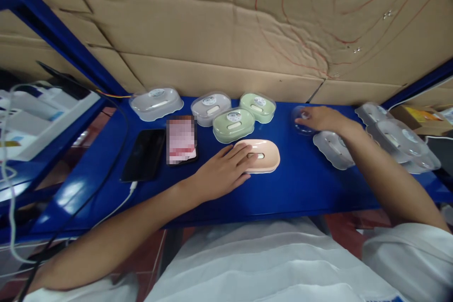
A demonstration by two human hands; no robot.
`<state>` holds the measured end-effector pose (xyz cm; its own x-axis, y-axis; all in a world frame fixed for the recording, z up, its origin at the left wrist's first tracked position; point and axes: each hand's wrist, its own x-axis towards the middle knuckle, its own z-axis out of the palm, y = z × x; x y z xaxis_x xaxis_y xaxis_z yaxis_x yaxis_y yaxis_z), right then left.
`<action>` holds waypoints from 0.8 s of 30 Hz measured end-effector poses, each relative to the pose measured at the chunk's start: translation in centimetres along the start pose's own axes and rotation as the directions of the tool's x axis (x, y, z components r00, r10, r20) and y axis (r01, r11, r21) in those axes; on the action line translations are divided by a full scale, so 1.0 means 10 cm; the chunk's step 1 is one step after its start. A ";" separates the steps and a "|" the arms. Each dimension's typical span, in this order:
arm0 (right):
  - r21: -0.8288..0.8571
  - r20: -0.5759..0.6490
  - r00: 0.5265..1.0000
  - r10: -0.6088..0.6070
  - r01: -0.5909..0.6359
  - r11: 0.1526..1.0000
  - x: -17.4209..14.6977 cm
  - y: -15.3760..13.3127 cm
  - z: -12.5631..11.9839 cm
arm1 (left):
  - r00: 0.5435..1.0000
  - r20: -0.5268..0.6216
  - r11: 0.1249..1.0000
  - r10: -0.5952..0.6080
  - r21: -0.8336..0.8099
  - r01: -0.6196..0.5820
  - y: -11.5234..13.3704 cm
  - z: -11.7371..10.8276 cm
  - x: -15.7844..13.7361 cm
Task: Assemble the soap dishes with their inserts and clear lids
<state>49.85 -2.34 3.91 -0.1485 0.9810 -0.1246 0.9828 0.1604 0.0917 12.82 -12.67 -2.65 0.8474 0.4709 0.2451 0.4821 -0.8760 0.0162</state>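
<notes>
A peach oval case [267, 155], which looks like a soap box, lies on the blue tabletop with a pale slot in its top. My left hand [224, 170] rests on its left side, fingers stretched out flat. Further back to the right, my right hand [322, 118] has its fingers closed at the edge of a clear plastic lid [302, 125]; the fingertips are partly hidden. Two green soap boxes [233, 126] with clear lids and round stickers stand behind the peach one. Beside them is a grey-lilac soap box [211, 109].
Another grey box [157, 104] stands at the back left. Two phones lie left of my hand, one dark [143, 155] with a white cable. Several clear lids [392, 137] are stacked at the right, and one [334, 150] lies by my right forearm. A cardboard wall [212, 28] rises behind.
</notes>
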 end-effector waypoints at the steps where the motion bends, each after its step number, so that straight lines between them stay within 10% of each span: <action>1: 0.017 0.028 0.998 -0.051 0.050 0.999 -0.08 -0.13 0.03 | 1.000 -0.021 1.000 0.004 -0.004 -0.004 -0.01 -0.01 0.00; 7: 0.193 -0.022 0.907 -0.421 0.417 0.888 -0.64 -0.47 0.31 | 0.995 -0.087 0.995 -0.038 -0.091 0.030 -0.07 -0.08 -0.02; 24: 0.410 -0.316 0.927 -0.201 0.324 0.852 -0.75 -0.42 0.50 | 0.972 0.067 0.920 -0.227 -0.314 0.236 -0.18 -0.26 -0.05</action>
<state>47.40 -10.95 -0.45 -0.3697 0.9119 0.1782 0.8345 0.4102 -0.3678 10.97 -11.55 -0.26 0.7288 0.6634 0.1697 0.5740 -0.7270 0.3767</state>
